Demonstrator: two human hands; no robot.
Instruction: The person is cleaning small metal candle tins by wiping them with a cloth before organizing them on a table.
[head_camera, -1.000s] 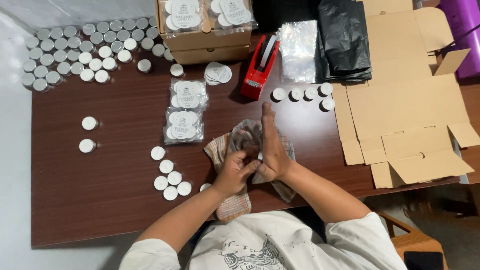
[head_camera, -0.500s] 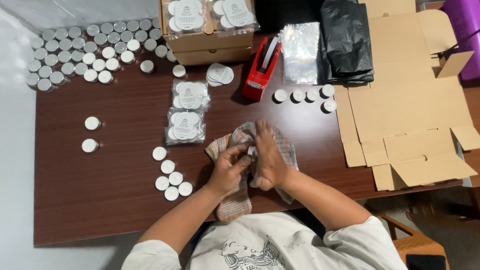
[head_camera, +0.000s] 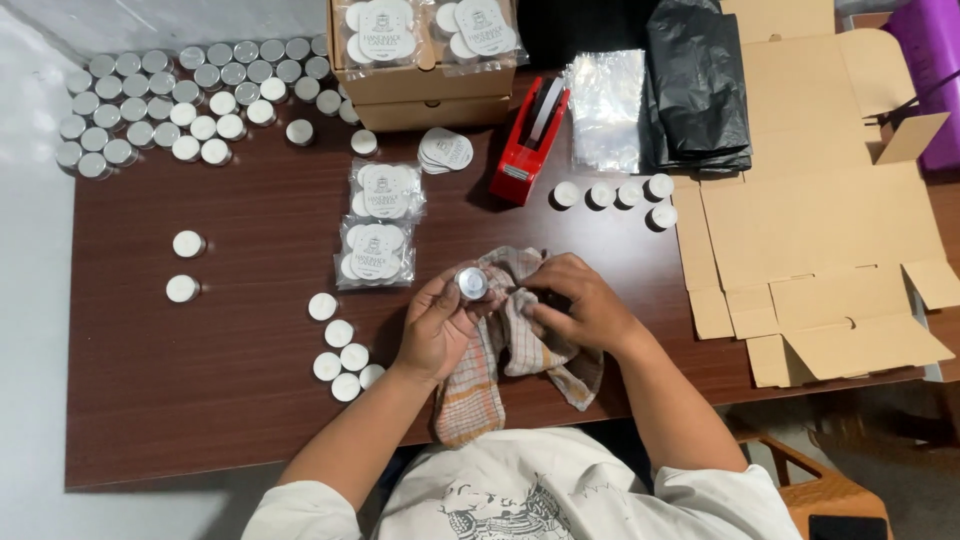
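A small home packing workshop for handmade candles: a dark wooden table (head_camera: 200, 400) carries rows of tealights in metal cups (head_camera: 170, 100), clear bags of finished candles with round labels (head_camera: 380, 225), a cardboard box (head_camera: 430, 85) of packed sets, a red tape dispenser (head_camera: 528, 145), a stack of clear plastic bags (head_camera: 605, 105), black bags (head_camera: 700, 85) and flattened cardboard cartons (head_camera: 810, 210) awaiting folding.

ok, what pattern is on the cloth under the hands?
The cloth rag is checked: beige with brown and orange stripes, seen best in the head view.
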